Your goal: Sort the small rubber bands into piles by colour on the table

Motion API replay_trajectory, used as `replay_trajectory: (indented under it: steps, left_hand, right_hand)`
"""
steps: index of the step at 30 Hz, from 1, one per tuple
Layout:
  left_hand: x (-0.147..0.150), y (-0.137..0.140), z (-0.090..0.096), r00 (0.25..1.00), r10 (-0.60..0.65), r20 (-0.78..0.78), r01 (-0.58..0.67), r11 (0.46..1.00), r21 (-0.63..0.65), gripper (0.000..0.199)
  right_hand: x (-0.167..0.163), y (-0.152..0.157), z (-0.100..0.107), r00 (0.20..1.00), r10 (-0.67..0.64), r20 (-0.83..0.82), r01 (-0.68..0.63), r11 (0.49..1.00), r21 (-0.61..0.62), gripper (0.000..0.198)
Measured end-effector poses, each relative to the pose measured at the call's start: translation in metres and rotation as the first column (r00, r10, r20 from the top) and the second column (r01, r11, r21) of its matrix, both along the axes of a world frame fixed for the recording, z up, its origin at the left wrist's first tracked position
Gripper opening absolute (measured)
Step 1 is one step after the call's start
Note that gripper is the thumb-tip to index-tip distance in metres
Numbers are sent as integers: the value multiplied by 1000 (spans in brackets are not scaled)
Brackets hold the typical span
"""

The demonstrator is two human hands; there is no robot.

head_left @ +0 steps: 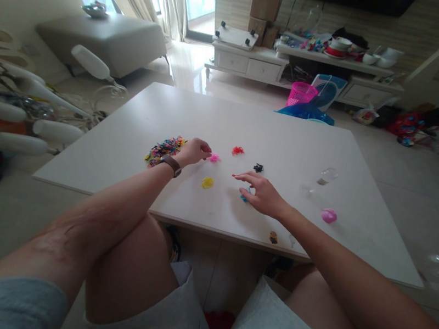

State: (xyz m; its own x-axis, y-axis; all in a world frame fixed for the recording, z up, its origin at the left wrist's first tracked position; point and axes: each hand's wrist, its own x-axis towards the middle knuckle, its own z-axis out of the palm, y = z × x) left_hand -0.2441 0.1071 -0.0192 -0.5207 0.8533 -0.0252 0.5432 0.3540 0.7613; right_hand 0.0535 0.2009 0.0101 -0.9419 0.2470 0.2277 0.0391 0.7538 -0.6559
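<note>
A mixed heap of small multicoloured pieces [165, 150] lies at the left of the white table [291, 134]. My left hand [194, 152], with a brown-strapped watch at the wrist, is between that heap and a small pink pile [214, 157]. Its fingers are curled together at the pink pile's edge; what they pinch is too small to make out. My right hand [260, 193] hovers with fingers apart, partly hiding a blue pile [244, 195]; red shows at its index fingertip. Around the hands sit a yellow pile [207, 183], a red pile [238, 150] and a black pile [258, 168].
On the table's right are a clear container [328, 175] and a shiny pink object [328, 215]. A small yellow-and-dark figure [273, 237] lies by the front edge. Beyond the table stand a pink basket [302, 94] and a low white cabinet [246, 63].
</note>
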Motion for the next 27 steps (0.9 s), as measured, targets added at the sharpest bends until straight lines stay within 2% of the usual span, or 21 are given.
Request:
replay_trajectory:
  steps: [7,16,22,27]
  left_hand:
    - [8,9,6,1000,-26,-17,26,999,-31,15]
    - [-4,3,9,999,36,5,-36,999,-22,22]
    - [-14,-14,16,993,115,22,-115,993,10,17]
    - [-24,-29,20,983,173,60,-176,983,50,16]
  right_hand:
    - [2,0,0,1000,-2,9,2,1000,4,39]
    - [4,2,1,1000,-20,19,19,1000,20,39]
    - [4,13,-9,996,-82,37,75,984,162,39]
    - [-8,39,-23,975,-204,84,174,945,276,40]
